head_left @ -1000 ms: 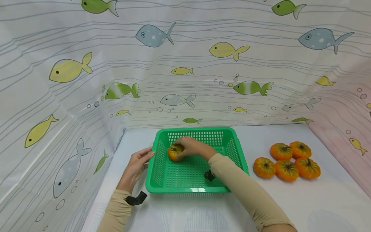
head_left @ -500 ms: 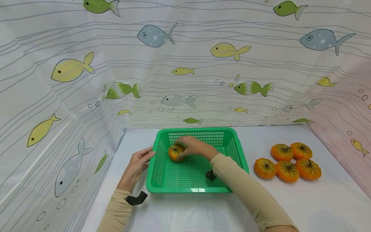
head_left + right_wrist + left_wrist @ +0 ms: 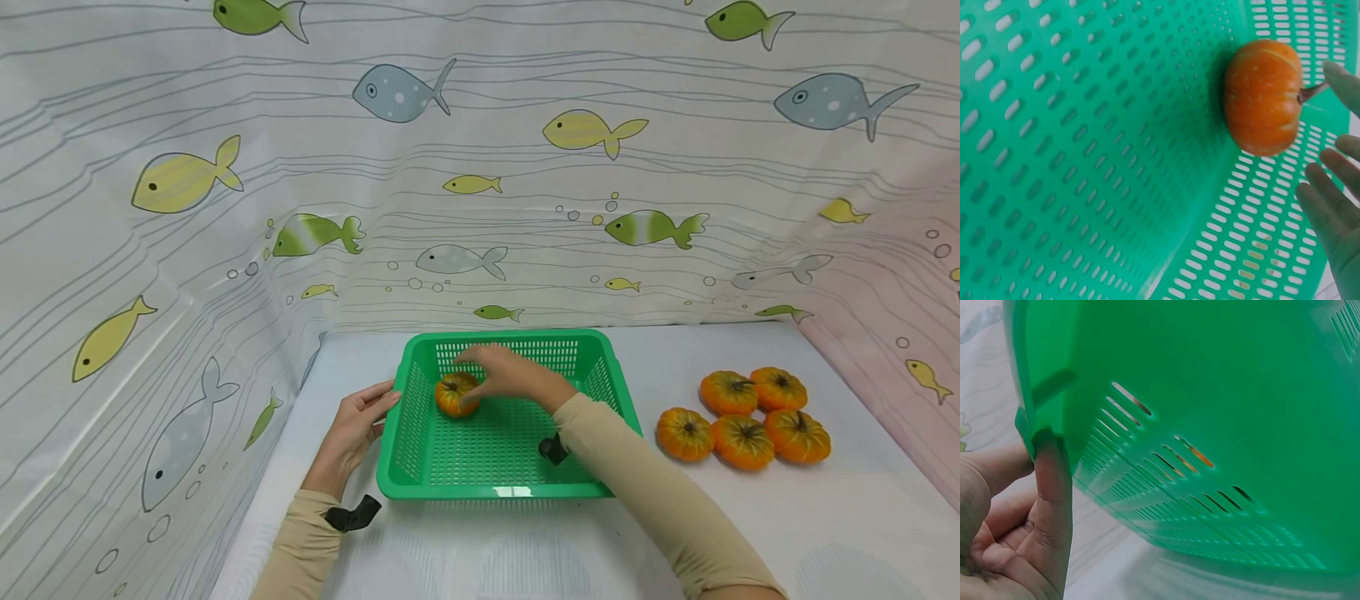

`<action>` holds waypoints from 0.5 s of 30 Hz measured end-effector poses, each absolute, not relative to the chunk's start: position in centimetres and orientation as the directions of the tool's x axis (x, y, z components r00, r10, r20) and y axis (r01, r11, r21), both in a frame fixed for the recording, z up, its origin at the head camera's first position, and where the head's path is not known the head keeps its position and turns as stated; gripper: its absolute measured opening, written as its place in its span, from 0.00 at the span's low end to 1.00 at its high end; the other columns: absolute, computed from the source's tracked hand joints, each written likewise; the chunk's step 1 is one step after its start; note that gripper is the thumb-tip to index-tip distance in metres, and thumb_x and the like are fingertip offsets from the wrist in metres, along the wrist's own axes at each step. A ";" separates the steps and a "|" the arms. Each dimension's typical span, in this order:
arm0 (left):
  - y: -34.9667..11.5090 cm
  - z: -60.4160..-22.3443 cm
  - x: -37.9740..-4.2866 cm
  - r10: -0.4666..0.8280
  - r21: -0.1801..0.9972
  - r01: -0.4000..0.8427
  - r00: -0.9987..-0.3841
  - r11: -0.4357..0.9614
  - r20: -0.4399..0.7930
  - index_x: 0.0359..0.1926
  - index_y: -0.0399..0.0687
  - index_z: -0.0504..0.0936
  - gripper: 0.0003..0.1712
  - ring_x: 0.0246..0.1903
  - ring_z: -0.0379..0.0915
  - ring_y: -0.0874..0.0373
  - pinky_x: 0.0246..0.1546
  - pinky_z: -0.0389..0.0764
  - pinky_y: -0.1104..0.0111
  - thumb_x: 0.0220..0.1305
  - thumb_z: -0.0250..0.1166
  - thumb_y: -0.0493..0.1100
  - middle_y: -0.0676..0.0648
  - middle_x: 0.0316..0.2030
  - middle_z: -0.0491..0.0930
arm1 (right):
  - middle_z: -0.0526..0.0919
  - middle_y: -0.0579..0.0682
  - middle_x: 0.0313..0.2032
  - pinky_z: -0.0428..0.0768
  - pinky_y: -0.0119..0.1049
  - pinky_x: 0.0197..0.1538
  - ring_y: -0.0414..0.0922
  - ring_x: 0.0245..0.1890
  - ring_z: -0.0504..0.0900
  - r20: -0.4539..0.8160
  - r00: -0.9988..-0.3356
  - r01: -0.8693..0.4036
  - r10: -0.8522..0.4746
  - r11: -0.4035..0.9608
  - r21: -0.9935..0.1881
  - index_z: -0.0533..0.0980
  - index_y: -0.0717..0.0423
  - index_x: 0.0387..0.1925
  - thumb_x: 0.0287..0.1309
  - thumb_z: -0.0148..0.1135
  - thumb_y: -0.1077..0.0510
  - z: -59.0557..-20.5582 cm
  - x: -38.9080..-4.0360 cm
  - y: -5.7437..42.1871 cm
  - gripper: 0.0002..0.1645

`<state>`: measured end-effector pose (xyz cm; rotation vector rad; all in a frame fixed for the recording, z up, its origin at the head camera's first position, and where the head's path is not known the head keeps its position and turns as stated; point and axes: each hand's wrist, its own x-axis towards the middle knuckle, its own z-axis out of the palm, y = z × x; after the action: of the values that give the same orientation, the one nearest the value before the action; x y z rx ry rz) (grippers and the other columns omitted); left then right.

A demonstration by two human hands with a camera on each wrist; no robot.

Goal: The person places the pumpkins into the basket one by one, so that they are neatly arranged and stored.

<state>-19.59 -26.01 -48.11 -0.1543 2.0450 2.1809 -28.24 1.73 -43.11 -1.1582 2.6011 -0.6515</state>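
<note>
A green plastic basket (image 3: 480,492) with slotted walls stands on the white table. My left hand (image 3: 348,437) pinches the basket's left rim between thumb and forefinger, as the left wrist view shows up close. One small orange pumpkin (image 3: 1263,99) with a brown stem sits on the basket's floor in the far left corner. Over it is my right hand (image 3: 513,375), fingers relaxed and spread, holding nothing. In the right wrist view its fingertips (image 3: 1335,69) are apart from the pumpkin, near the stem.
Several more orange pumpkins (image 3: 742,442) lie grouped on the table to the right of the basket. A white fish-print sheet (image 3: 517,275) hangs behind and along both sides. Dark camera mounts (image 3: 352,514) sit on both wrists.
My right hand has let go of the pumpkin and lifted slightly up and to the right. The pumpkin stays in the basket's corner. The left hand has not moved.
</note>
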 end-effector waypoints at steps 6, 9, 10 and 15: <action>-26.0 -48.1 -19.7 0.033 0.983 -0.176 -0.984 -0.055 -0.174 0.72 0.33 0.70 0.32 0.43 0.87 0.65 0.42 0.91 0.70 0.73 0.66 0.41 0.57 0.45 0.87 | 0.75 0.54 0.70 0.71 0.51 0.77 0.53 0.73 0.71 -0.008 -0.680 -0.644 -0.734 0.602 -0.473 0.73 0.56 0.71 0.57 0.78 0.46 -42.3 -28.4 2.7 0.44; -26.0 -48.1 -19.7 0.035 0.983 -0.177 -0.984 -0.055 -0.175 0.72 0.33 0.69 0.33 0.43 0.87 0.65 0.42 0.91 0.70 0.73 0.66 0.42 0.57 0.45 0.87 | 0.76 0.54 0.70 0.72 0.50 0.76 0.53 0.73 0.72 -0.001 -0.686 -0.640 -0.727 0.605 -0.475 0.73 0.56 0.71 0.57 0.78 0.46 -41.8 -28.4 3.1 0.44; -26.0 -48.2 -19.6 0.034 0.983 -0.177 -0.984 -0.055 -0.176 0.72 0.33 0.69 0.33 0.43 0.87 0.65 0.42 0.91 0.70 0.73 0.66 0.42 0.57 0.45 0.87 | 0.76 0.54 0.70 0.72 0.50 0.76 0.53 0.73 0.72 0.000 -0.688 -0.639 -0.726 0.605 -0.474 0.72 0.57 0.71 0.57 0.78 0.46 -41.7 -28.3 3.3 0.45; -26.0 -48.2 -19.6 0.033 0.982 -0.179 -0.984 -0.057 -0.178 0.72 0.33 0.69 0.32 0.43 0.86 0.65 0.41 0.91 0.70 0.73 0.66 0.41 0.58 0.45 0.87 | 0.75 0.54 0.71 0.73 0.52 0.76 0.54 0.73 0.71 0.008 -0.691 -0.637 -0.723 0.603 -0.480 0.72 0.56 0.71 0.57 0.78 0.47 -40.6 -28.0 4.2 0.44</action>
<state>-19.55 -26.04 -48.16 -0.1613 2.0506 2.1771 -27.98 4.19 -40.61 -1.1324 2.6423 -0.6806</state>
